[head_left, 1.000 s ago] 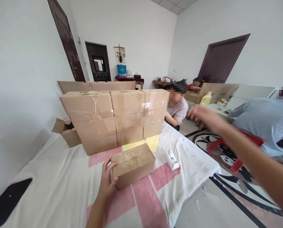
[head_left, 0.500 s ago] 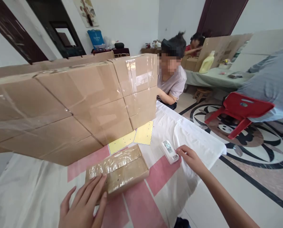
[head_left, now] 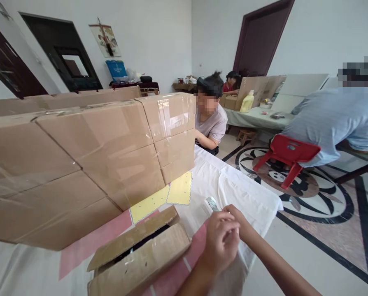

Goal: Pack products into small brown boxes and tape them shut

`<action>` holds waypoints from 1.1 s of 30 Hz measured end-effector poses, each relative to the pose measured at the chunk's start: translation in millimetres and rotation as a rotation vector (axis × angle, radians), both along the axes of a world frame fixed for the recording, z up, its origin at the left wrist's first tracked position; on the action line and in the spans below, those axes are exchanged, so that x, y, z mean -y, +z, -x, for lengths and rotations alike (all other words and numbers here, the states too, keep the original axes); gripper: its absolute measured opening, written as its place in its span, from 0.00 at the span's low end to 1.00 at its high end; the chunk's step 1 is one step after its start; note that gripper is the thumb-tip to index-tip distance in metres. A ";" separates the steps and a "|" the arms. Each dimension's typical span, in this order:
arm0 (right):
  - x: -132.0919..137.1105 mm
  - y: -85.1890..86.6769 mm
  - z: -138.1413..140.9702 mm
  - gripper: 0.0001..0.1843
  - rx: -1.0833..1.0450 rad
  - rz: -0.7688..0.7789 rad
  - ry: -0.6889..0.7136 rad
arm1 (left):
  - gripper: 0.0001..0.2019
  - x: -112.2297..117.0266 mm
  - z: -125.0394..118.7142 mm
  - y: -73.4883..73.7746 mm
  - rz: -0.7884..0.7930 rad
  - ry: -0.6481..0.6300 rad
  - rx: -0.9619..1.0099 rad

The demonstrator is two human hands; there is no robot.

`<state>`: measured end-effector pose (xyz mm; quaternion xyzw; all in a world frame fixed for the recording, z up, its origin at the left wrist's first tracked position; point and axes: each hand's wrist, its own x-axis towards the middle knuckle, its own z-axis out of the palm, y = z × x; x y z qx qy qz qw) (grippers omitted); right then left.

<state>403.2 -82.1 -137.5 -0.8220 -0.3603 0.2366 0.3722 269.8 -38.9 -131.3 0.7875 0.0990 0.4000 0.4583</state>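
My left hand [head_left: 224, 236] has its fingers curled, in front of my right hand [head_left: 234, 217]; what it holds, if anything, is hidden. The fingers of my right hand are mostly covered by the left. Just beyond both hands lies a small white object with a picture panel [head_left: 212, 204] on the white cloth, its near end hidden by my left hand. To the left, a long flat cardboard box [head_left: 147, 259] sits with its top flaps parted, a dark gap showing between them. No hand touches this box.
A wall of taped cardboard boxes [head_left: 116, 152] stands along the left. Yellow sheets [head_left: 180, 189] lie at its foot. Pink patches mark the white tablecloth [head_left: 230, 181]. A co-worker [head_left: 213, 119] crouches past the wall; another person sits by a red chair [head_left: 287, 152].
My left hand has left the flat box and crossed over to my right hand. The box's flaps now stand up with a gap. The view has tilted slightly up and to the right.
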 end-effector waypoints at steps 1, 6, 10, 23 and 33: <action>-1.2 1.5 -2.3 0.10 0.005 0.011 0.007 | 0.14 0.3 -9.2 -16.3 0.103 0.129 -0.016; -7.1 13.2 -4.3 0.10 -0.083 0.094 -0.012 | 0.45 -17.8 -13.7 -58.3 0.125 0.319 -0.146; -10.4 20.4 -2.3 0.10 -0.284 0.180 -0.027 | 0.55 -37.2 -13.3 -60.3 0.107 0.272 -0.247; -11.2 31.1 -6.0 0.12 -0.314 0.216 0.041 | 0.49 -32.4 -10.3 -45.4 0.099 0.373 -0.399; 4.3 15.6 -2.3 0.19 -0.295 0.120 0.070 | 0.44 -31.3 -14.5 -50.3 0.103 0.431 -0.390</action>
